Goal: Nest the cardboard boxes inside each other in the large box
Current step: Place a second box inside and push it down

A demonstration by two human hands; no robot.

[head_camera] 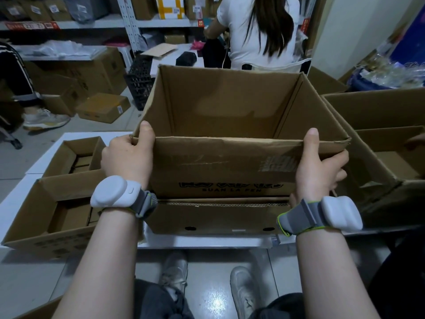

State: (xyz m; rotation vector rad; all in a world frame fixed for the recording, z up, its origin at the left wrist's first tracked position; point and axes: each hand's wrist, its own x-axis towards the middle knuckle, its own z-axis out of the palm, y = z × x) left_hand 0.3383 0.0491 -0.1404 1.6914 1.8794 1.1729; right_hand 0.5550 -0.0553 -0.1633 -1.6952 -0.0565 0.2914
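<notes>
One box point(230, 157) in left hand point(128, 157), right hand point(319, 168)

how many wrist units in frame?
2. The left unit sits on the left wrist, the right unit on the right wrist. The left hand and right hand grip the box by its near rim. Others' wrists are mostly hidden.

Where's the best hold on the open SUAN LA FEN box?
The near wall's top rim, at both corners, from your side: the box is wide and open-topped, so thumbs hook over the edge. The left hand and right hand grip there.
</notes>
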